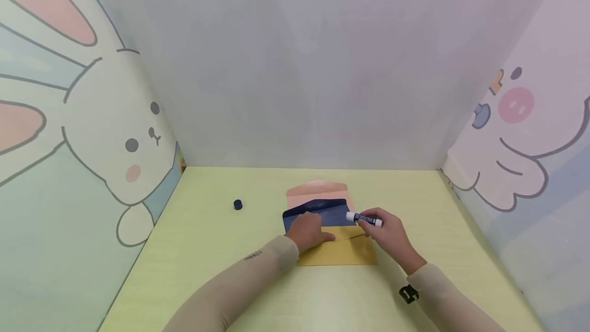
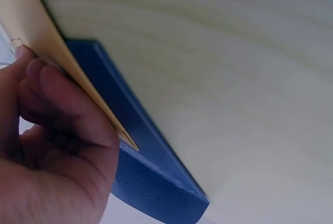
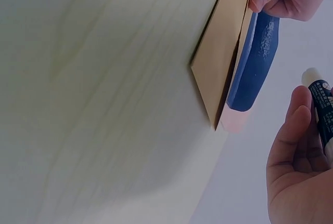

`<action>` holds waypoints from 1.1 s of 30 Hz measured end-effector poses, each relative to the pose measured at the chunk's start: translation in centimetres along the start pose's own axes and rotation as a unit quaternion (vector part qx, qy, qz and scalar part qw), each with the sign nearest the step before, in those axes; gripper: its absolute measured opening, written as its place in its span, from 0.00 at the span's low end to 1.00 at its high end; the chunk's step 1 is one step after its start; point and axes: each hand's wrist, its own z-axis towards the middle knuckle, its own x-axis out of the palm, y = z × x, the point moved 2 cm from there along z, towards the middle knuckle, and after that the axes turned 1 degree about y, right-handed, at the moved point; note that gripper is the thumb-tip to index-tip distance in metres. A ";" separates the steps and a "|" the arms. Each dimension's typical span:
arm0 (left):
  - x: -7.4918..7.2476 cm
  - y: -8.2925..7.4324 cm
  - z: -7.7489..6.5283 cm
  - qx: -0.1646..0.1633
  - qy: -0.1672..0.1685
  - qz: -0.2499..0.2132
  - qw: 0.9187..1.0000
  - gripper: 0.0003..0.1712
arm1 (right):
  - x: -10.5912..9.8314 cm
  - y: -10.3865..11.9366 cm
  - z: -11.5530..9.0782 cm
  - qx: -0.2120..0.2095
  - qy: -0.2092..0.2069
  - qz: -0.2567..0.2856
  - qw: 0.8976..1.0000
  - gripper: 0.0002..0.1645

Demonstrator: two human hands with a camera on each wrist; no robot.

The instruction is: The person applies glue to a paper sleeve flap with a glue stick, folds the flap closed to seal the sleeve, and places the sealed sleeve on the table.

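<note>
Cartoon walls [image 1: 92, 111] flank a grey wall [image 1: 295, 65] and seemingly wooden table [image 1: 198, 224].

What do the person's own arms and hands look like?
The left hand and right hand are ungloved. The left sleeve is beige with small dark marks; the right sleeve is beige, with a black item at its edge.
</note>
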 end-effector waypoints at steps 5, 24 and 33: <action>-0.3 0.2 -0.1 0.003 0.015 -0.006 1.000 0.35 | 0.1 -0.3 0.2 0.006 -0.001 0.003 1.000 0.20; -1.1 0.5 0.0 -0.011 0.069 -0.012 0.997 0.39 | 0.2 -0.4 0.4 0.001 -0.003 0.006 1.000 0.19; 0.2 -0.1 0.3 -0.030 0.047 -0.033 0.998 0.47 | 0.1 -0.6 0.3 0.000 -0.006 0.010 1.000 0.20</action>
